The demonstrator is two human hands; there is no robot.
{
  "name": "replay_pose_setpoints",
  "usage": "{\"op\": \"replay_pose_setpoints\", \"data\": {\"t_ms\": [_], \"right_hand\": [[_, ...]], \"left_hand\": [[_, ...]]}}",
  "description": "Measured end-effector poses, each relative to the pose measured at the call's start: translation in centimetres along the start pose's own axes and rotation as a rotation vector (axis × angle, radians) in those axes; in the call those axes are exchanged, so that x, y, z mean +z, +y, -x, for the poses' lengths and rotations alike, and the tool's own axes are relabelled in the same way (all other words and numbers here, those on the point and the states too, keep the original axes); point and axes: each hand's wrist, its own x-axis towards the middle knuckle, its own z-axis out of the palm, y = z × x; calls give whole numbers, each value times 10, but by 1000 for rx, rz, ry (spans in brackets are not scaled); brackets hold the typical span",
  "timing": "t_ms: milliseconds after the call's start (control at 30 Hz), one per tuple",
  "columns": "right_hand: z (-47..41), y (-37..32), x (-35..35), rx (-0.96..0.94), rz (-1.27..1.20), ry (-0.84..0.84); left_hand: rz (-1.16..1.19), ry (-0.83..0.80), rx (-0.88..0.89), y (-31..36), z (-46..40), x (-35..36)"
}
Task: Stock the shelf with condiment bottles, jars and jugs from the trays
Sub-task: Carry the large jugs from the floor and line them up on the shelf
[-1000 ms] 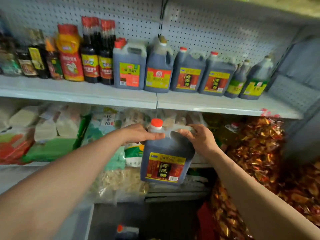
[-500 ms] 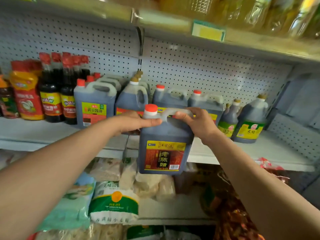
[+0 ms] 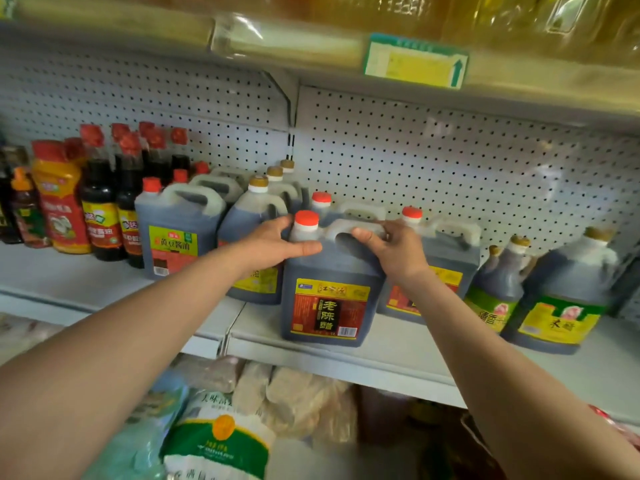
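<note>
A dark vinegar jug (image 3: 327, 299) with a red cap and a red-and-yellow label stands on the white shelf (image 3: 398, 344), at its front edge. My right hand (image 3: 394, 249) grips the jug's white handle from above. My left hand (image 3: 273, 242) grips the jug's shoulder beside the cap, thumb across the front. Two like jugs (image 3: 446, 271) stand right behind it.
Soy sauce jugs (image 3: 176, 233) and slim red-capped bottles (image 3: 100, 209) fill the shelf's left part. Gold-capped vinegar jugs (image 3: 557, 306) stand at the right. A pegboard backs the shelf; an upper shelf with a green price tag (image 3: 415, 62) hangs overhead. Bagged goods (image 3: 214, 441) lie below.
Both hands raised the jug from below the shelf's level and set it on the shelf's front edge, in front of the matching jugs. The camera tilted upward.
</note>
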Motion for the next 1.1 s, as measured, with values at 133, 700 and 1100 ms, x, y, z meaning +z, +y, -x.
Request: {"op": "replay_pose_setpoints", "data": {"t_ms": [133,700,1100], "right_hand": [[-5,6,3,-83,124,29],[7,0,15,77,106,38],[11,0,19,112,-14,51]], "left_hand": [[-18,0,28,4,-5,-1],[1,-42,38,-3,-18,-4],[-40,-13,80,-8,-22,-2]]}}
